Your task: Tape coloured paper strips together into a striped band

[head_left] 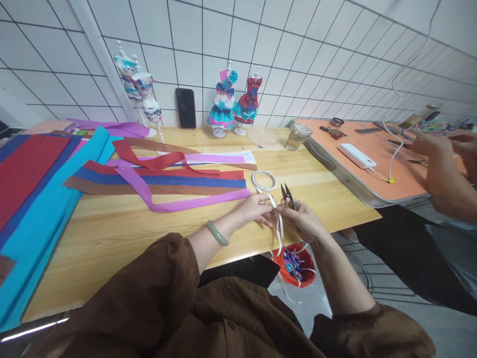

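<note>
My left hand pinches a narrow white tape strip, which hangs in loops over the table's front edge. Thread snips with dark blades pointing up and away sit in my right hand. The right fingertips also touch the strip, close to the left fingers. Just beyond the hands lies a white tape roll on the wooden table. A purple fabric strip ends beside my left hand. Red, blue and brown fabric strips lie behind it.
Folded turquoise fabric covers the table's left side. By the tiled wall stand small dressed mannequins, a phone and a glass jar. A red basket sits below the edge. Another person's hands are over the orange table.
</note>
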A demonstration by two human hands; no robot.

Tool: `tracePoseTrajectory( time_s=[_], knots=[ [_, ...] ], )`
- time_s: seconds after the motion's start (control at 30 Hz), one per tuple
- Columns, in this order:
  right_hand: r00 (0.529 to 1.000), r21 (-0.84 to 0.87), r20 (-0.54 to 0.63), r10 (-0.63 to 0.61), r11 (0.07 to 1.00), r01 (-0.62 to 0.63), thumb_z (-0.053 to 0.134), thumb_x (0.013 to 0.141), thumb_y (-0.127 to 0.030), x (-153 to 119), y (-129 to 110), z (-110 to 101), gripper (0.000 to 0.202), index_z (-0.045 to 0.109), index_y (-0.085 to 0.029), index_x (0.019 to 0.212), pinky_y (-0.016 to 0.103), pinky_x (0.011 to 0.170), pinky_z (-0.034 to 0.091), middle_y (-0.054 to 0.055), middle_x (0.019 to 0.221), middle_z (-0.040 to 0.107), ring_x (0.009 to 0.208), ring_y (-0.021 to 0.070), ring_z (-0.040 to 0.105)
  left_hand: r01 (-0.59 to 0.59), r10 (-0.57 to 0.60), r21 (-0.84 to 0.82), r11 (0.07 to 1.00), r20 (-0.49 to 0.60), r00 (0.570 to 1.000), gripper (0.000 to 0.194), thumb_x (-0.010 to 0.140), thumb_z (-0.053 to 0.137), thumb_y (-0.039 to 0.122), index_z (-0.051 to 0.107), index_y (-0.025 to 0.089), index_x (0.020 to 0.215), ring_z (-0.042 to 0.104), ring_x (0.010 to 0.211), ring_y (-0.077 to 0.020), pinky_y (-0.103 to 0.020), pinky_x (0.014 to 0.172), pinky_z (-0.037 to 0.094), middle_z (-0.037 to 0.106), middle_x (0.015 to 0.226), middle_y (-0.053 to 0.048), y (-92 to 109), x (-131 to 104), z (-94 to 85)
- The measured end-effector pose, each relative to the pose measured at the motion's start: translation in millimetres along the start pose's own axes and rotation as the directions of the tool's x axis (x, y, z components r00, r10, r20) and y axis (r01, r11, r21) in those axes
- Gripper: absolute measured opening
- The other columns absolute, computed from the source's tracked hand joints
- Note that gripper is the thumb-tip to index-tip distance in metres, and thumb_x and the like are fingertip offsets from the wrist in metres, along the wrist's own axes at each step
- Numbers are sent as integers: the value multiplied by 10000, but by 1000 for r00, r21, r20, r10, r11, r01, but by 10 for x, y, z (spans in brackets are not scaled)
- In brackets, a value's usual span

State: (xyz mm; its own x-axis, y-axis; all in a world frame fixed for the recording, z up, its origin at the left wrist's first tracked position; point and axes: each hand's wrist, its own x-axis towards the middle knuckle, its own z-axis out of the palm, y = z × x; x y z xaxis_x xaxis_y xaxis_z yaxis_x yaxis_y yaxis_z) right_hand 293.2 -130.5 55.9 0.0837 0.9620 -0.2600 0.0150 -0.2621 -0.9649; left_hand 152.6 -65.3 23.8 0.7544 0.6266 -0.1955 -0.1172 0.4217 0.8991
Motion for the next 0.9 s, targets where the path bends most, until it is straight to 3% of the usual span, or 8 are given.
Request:
tracePoseTrajectory(
  time_s=[0.07, 0.3, 0.57, 0.67, 0.77, 0.9],
  knots=[
    [1000, -12, -3, -7, 1000, 7, 717, 628, -354, 10, 3, -24, 310, 470, -191, 720, 193, 368, 134, -109, 474, 318, 377, 26, 228, 8, -8, -8, 1000, -2, 1000, 349, 769, 507, 63, 504, 137, 1111, 672, 683, -176, -272, 536, 547, 656, 772, -65, 11, -5, -6],
    [984, -145, -174, -36, 989, 10, 714, 609, -425, 78, 125, -134, 340, 518, -185, 749, 192, 346, 161, -95, 458, 367, 354, 35, 273, 22, -22, -55, 998, 3, 1000, 635, 752, 512, 43, 291, 127, 1341, 668, 662, -178, -283, 551, 544, 660, 737, -51, 41, -29, -16],
    [995, 70, -98, -35, 997, 42, 778, 568, -347, 152, 169, -51, 375, 497, -193, 763, 191, 388, 251, -74, 564, 463, 410, 37, 379, 12, -12, -29, 1000, -2, 1000, 639, 757, 490, 40, 290, 129, 1358, 670, 654, -183, -289, 565, 534, 636, 700, -43, 37, -43, -13],
    [993, 79, -111, -37, 996, 46, 787, 543, -322, 158, 148, -28, 387, 490, -191, 753, 191, 374, 217, -84, 546, 440, 393, 28, 344, 16, -16, -21, 1000, -1, 1000, 655, 754, 484, 33, 283, 145, 1367, 672, 658, -189, -294, 569, 530, 632, 685, -36, 42, -46, -5],
    [995, 73, -96, -15, 997, 22, 785, 540, -323, 123, 87, -6, 402, 478, -196, 767, 195, 362, 164, -99, 515, 405, 368, 21, 283, 33, -33, -32, 999, -10, 999, 573, 755, 476, 21, 374, 142, 1306, 667, 648, -178, -300, 589, 526, 640, 702, -46, 33, -30, 5],
    [996, 58, -92, -3, 998, 9, 780, 561, -342, 68, 13, 8, 405, 452, -199, 752, 198, 373, 143, -115, 473, 343, 363, 19, 247, 2, -2, -90, 996, 0, 1000, 237, 752, 471, -11, 581, 98, 931, 639, 637, -124, -311, 680, 521, 637, 741, -57, 7, 7, -8]
  ],
)
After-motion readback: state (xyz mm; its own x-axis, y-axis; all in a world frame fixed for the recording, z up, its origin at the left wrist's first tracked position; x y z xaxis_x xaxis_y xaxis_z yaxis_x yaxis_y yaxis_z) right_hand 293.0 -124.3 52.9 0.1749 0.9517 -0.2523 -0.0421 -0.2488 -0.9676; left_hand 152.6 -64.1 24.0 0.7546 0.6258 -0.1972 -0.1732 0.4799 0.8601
